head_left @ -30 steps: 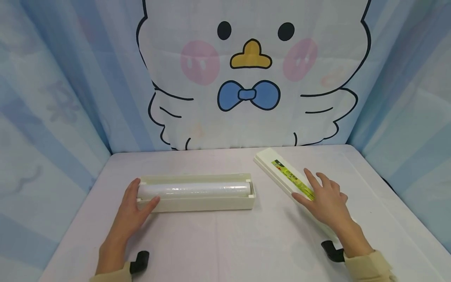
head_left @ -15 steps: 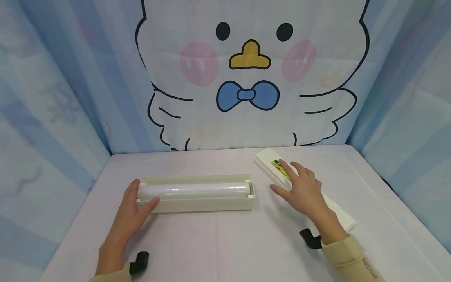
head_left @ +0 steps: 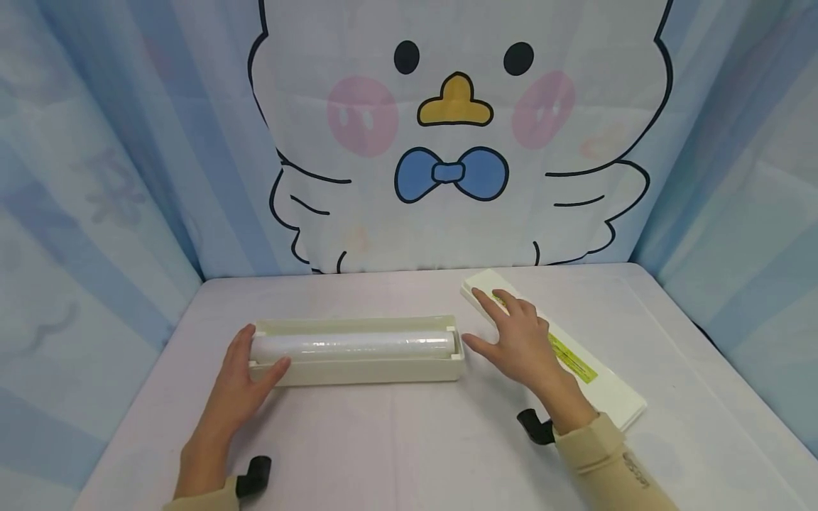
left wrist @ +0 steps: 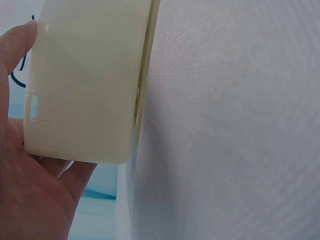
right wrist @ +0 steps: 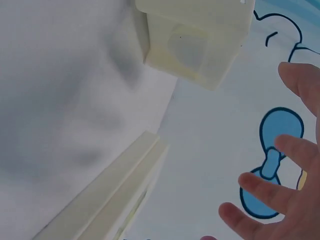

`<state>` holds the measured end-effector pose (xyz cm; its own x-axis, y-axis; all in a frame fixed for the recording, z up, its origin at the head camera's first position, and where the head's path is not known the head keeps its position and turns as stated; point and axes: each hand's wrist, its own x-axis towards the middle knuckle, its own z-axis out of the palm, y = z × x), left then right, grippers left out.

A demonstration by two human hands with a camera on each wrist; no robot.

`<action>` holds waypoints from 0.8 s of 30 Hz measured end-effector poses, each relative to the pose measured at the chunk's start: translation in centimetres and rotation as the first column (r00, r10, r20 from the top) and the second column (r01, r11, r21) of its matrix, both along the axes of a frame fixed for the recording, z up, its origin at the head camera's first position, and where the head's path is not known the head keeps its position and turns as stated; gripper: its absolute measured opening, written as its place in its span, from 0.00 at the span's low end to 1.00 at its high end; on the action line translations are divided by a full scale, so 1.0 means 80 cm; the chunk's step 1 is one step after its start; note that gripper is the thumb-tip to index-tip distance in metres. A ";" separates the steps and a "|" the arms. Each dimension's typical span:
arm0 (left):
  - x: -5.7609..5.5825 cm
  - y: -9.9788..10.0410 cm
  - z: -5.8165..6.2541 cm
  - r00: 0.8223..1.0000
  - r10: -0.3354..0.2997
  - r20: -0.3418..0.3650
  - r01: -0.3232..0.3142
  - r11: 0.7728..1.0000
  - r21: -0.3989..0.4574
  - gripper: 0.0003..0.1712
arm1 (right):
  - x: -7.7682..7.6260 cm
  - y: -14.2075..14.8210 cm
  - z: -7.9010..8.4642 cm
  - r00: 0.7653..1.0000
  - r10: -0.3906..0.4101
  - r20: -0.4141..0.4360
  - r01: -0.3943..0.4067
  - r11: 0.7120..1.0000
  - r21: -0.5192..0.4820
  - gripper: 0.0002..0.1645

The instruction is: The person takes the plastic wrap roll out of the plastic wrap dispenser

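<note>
One box [head_left: 371,372], end clasped by my left grip [head_left: 239,389]. Right grip [head_left: 519,345]: spread, empty. Step, seemingly: bracing; next likely needs right-end contact.

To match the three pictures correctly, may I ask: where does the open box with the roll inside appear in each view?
Head: the box is left of centre, lower half.
Left wrist: the box is at upper left.
Right wrist: the box is at the top, only partly seen.
Shared landmark: pale tablecloth.
</note>
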<state>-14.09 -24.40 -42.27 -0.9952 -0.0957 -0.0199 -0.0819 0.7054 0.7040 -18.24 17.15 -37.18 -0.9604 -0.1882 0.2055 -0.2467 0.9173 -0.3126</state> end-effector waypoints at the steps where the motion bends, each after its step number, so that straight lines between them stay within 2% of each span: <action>1: 0.000 0.000 0.000 1.000 0.001 0.000 -0.001 1.000 0.000 0.59 | -0.001 -0.003 0.000 1.000 0.009 -0.007 -0.009 1.000 0.002 0.48; 9: -0.001 -0.001 -0.001 1.000 0.003 0.001 -0.003 1.000 0.001 0.59 | -0.006 -0.027 0.000 0.995 0.091 -0.048 -0.091 0.996 -0.004 0.46; 18: 0.000 -0.001 0.001 1.000 0.001 -0.007 -0.001 1.000 0.003 0.59 | -0.010 -0.047 -0.002 0.984 0.175 -0.044 -0.175 0.985 -0.003 0.45; 24: 0.001 -0.001 0.001 1.000 -0.003 -0.010 0.004 1.000 0.012 0.59 | -0.010 -0.053 -0.004 0.974 0.222 -0.048 -0.221 0.975 0.033 0.43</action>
